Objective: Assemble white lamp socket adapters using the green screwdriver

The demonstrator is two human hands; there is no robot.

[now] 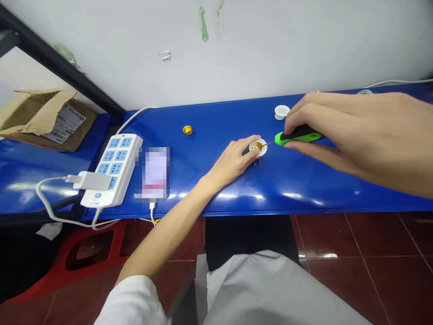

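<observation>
My left hand (233, 160) grips a small white lamp socket (264, 152) with a brass-coloured inside, holding it on the blue table. Two metal plug prongs stick out of the socket toward me. In my right hand (365, 131) is a screwdriver (301, 136) with a green and black handle, its fingers closed round it. The screwdriver's shaft points left and its tip reaches into the socket's opening; the exact contact is too small to make out. Behind the screwdriver, close to my right fingers, lies a white round part (282, 111). A brass threaded shell (187, 130) sits apart to the left.
A white power strip (126, 174) with a charger (96, 181) and cables lies at the left, beside a blurred phone (155, 174). An open cardboard box (67, 124) is at far left. Another white part (364, 92) shows partly behind my right hand. A wall rises behind the blue table (219, 122).
</observation>
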